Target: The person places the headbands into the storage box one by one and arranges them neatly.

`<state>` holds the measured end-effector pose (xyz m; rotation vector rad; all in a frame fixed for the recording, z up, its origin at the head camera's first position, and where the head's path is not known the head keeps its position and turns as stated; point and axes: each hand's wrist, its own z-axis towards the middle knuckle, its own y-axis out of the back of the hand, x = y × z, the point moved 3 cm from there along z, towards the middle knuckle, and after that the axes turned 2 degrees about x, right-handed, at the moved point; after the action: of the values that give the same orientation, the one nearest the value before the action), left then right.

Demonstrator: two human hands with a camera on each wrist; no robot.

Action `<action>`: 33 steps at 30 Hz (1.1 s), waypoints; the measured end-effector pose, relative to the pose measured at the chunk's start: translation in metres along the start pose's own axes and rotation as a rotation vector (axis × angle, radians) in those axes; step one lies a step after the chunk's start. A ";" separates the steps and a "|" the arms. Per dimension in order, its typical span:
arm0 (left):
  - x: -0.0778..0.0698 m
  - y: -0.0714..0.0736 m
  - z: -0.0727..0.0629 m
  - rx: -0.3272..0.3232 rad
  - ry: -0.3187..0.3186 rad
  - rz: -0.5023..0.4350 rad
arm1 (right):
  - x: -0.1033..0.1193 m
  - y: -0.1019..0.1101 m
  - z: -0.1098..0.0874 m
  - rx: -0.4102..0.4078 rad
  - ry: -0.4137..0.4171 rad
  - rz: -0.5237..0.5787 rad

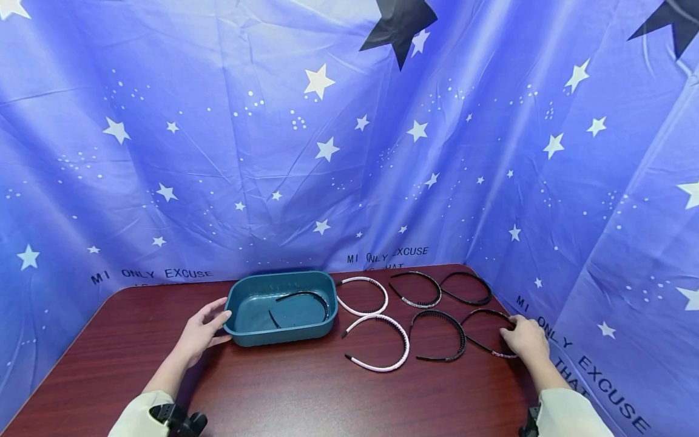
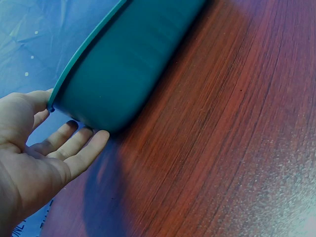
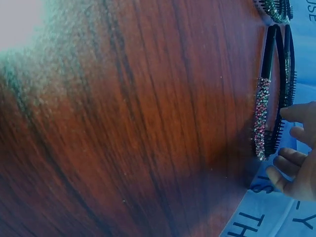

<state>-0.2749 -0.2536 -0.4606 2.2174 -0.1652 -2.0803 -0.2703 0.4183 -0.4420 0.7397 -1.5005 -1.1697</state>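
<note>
A teal basin (image 1: 278, 335) stands on the table, with a black headband (image 1: 326, 306) inside it. My left hand (image 1: 202, 331) holds the basin's left end, thumb at the rim and fingers against the outer wall (image 2: 81, 106). At the table's right side, my right hand (image 1: 526, 340) reaches over the curve of a black headband with a beaded section (image 1: 480, 345). In the right wrist view, one fingertip (image 3: 285, 112) overlaps this headband beside its pink and green beads (image 3: 260, 118); the other fingers are loosely bent, slightly apart from it.
Between basin and right hand lie two white headbands (image 1: 406, 349) (image 1: 384, 294), a black toothed headband (image 1: 464, 343), a sparkly black headband (image 1: 431, 303) and a plain black headband (image 1: 475, 302). A blue starry curtain (image 1: 273, 152) hangs behind and right of the red-brown table (image 1: 262, 394).
</note>
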 end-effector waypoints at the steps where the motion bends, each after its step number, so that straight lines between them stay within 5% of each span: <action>1: 0.000 0.000 0.000 -0.001 0.001 -0.001 | 0.000 0.000 0.000 0.000 -0.004 -0.001; 33: 0.001 0.000 0.000 -0.004 0.003 0.012 | -0.014 -0.014 0.000 -0.055 -0.048 0.061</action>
<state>-0.2751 -0.2534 -0.4622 2.2119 -0.1736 -2.0697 -0.2682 0.4265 -0.4599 0.6287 -1.5144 -1.1850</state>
